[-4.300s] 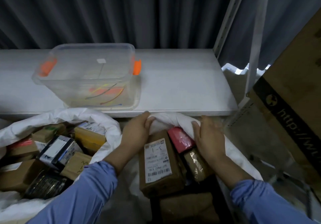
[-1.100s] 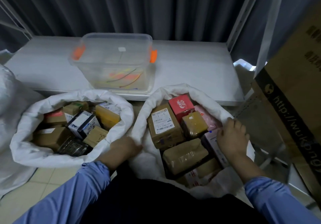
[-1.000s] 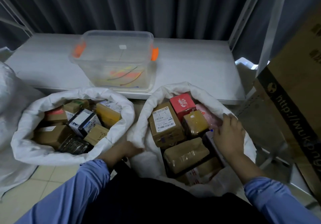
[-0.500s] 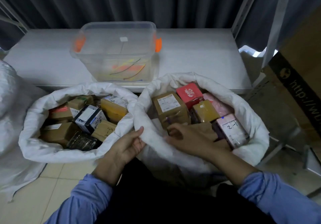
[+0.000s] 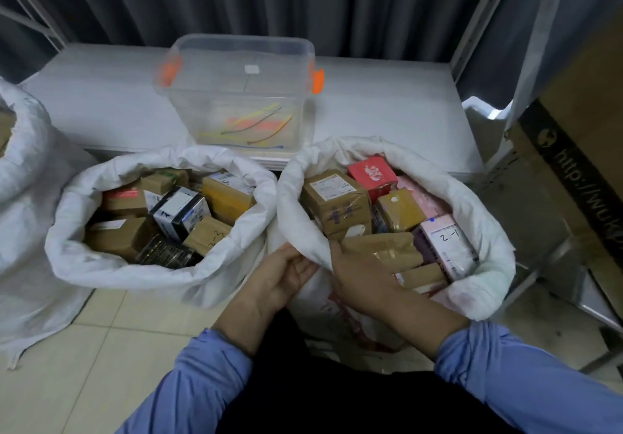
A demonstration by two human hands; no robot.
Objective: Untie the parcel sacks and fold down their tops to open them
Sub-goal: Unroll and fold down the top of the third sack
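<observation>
**Right sack: rim in both hands**

My left hand (image 5: 283, 282) curls its fingers under the rolled rim of the right sack (image 5: 488, 231). My right hand (image 5: 362, 280) pinches the same fold at the sack's 7 o'clock. Parcels (image 5: 337, 197) show inside. The left sack (image 5: 101, 265) touches it at 9 o'clock, top folded down
</observation>
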